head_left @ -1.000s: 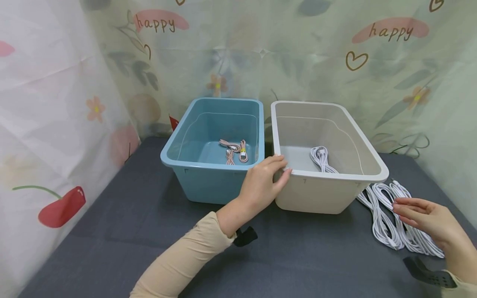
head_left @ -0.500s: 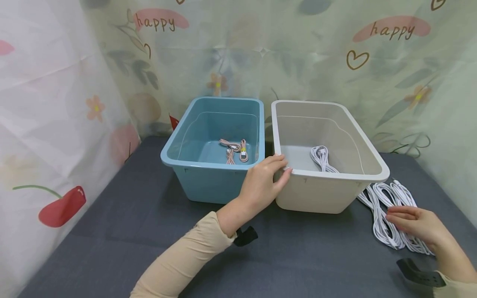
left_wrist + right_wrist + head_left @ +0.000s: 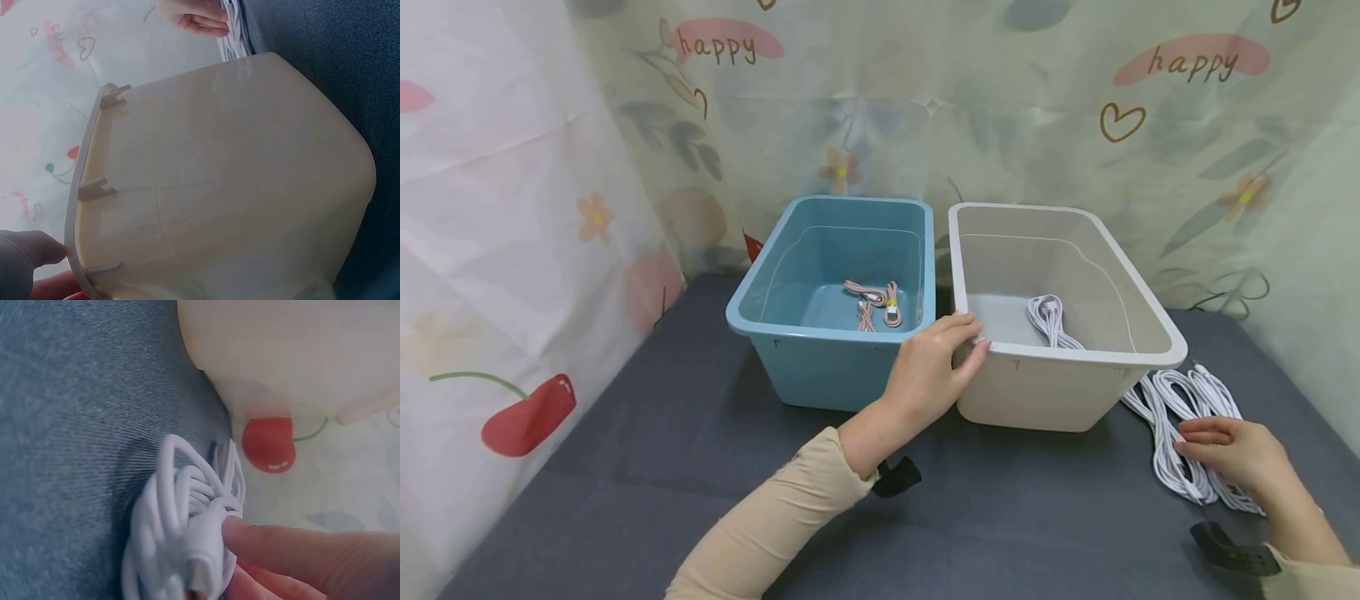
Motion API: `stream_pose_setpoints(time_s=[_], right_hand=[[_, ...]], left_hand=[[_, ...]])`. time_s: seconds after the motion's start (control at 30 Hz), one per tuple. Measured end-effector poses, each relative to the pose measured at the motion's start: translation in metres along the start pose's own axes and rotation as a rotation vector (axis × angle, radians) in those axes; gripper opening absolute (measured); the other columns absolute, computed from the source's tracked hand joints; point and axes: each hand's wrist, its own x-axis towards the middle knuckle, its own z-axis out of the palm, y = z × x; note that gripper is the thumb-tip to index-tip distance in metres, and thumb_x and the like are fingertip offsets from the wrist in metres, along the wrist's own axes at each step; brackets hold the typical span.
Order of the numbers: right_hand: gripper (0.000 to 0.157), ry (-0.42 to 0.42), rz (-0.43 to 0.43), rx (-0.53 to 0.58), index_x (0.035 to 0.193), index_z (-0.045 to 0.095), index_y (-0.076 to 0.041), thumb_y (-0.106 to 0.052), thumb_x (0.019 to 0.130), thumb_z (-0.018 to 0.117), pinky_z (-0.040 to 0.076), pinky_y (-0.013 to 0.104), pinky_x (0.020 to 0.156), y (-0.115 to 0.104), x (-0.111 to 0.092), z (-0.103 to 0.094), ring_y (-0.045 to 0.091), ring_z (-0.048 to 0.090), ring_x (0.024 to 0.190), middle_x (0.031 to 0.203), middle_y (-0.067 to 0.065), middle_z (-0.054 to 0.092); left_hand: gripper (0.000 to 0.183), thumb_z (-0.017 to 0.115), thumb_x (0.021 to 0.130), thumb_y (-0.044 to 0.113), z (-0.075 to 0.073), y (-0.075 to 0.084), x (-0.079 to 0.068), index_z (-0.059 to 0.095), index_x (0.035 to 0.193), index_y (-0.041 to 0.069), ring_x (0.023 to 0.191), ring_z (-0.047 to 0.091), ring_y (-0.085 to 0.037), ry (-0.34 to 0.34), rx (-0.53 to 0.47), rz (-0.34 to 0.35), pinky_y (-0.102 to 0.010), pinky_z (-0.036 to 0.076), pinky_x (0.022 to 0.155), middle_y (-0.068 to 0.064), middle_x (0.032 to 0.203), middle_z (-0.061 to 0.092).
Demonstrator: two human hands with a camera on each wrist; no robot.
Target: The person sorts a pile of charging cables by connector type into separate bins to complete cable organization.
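My left hand (image 3: 928, 371) grips the front left corner of the beige plastic bin (image 3: 1037, 387). The left wrist view has thumb and fingers on either side of the bin's rim (image 3: 74, 219). Bundled white charging cables (image 3: 1172, 454) lie on the table to the right of that bin, and my right hand (image 3: 1243, 454) is over the rightmost ones. Up close in the right wrist view, its thumb (image 3: 250, 534) presses a white cable bundle (image 3: 162, 525) near the plug, with fingers on the other side, partly hidden. Another white cable bundle (image 3: 1051, 321) lies inside the beige bin.
A blue bin (image 3: 831, 367) stands close to the left of the beige one, with several pinkish cables (image 3: 868, 300) on its floor. Dark grey cloth (image 3: 647, 467) covers the table. A printed curtain (image 3: 880, 100) hangs behind and along the sides.
My right hand has moved left and slightly down onto the white cable bundles, its fingertips now among them. My left hand has stayed at the beige bin's corner. Both bins are where they were.
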Motion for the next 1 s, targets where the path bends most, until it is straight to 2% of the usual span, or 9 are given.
stream_pose_setpoints(time_s=[0.17,0.33,0.47,0.63,0.87,1.0], right_hand=[[0.052,0.045,-0.015,-0.069,0.108,0.059,0.009,-0.033,0.079,0.069,0.034,0.014,0.057,-0.0008,0.0011,0.0013,-0.022,0.044,0.064,0.081,0.003,0.073],[0.043,0.099,-0.037,-0.112,0.103,0.063,0.007,-0.028,0.079,0.069,0.029,0.019,0.060,-0.0027,-0.0002,0.0044,-0.022,0.044,0.061,0.079,0.007,0.072],[0.041,0.144,-0.031,-0.098,0.102,0.064,0.007,-0.027,0.078,0.069,0.030,0.018,0.059,-0.0034,-0.0023,0.0054,-0.023,0.043,0.060,0.075,0.004,0.072],[0.048,0.159,0.019,-0.052,0.105,0.063,0.007,-0.032,0.078,0.069,0.033,0.015,0.058,-0.0024,-0.0039,0.0051,-0.025,0.042,0.060,0.069,-0.006,0.071],[0.049,0.198,0.069,-0.042,0.103,0.065,0.005,-0.037,0.077,0.070,0.034,0.019,0.055,-0.0022,-0.0061,0.0037,-0.022,0.041,0.059,0.075,0.005,0.072],[0.052,0.186,0.111,0.020,0.102,0.065,0.005,-0.039,0.076,0.071,0.040,0.017,0.052,-0.0018,-0.0078,0.0028,-0.016,0.047,0.058,0.070,-0.004,0.071]], left_hand=[[0.024,0.059,0.088,0.020,-0.0001,0.0000,0.0002,0.068,0.106,0.006,0.111,0.059,-0.018,-0.005,-0.005,-0.003,-0.028,0.051,0.087,-0.009,0.115,0.064],[0.024,0.059,0.088,0.020,-0.0002,0.0001,0.0002,0.068,0.106,0.006,0.111,0.059,-0.017,-0.006,-0.004,-0.002,-0.028,0.051,0.088,-0.008,0.115,0.064],[0.025,0.059,0.088,0.020,-0.0004,0.0007,0.0001,0.068,0.106,0.006,0.111,0.059,-0.017,-0.006,0.001,0.001,-0.027,0.050,0.088,-0.008,0.115,0.064],[0.025,0.059,0.088,0.020,-0.0009,0.0012,0.0003,0.068,0.106,0.006,0.111,0.059,-0.017,-0.008,0.000,0.001,-0.027,0.050,0.088,-0.007,0.116,0.064],[0.025,0.059,0.088,0.020,-0.0013,0.0017,0.0005,0.067,0.107,0.006,0.111,0.059,-0.017,-0.015,0.002,-0.001,-0.028,0.050,0.088,-0.008,0.116,0.064],[0.025,0.059,0.088,0.020,-0.0006,0.0015,0.0002,0.067,0.107,0.006,0.111,0.059,-0.017,-0.017,0.002,0.000,-0.028,0.050,0.088,-0.009,0.116,0.064]])
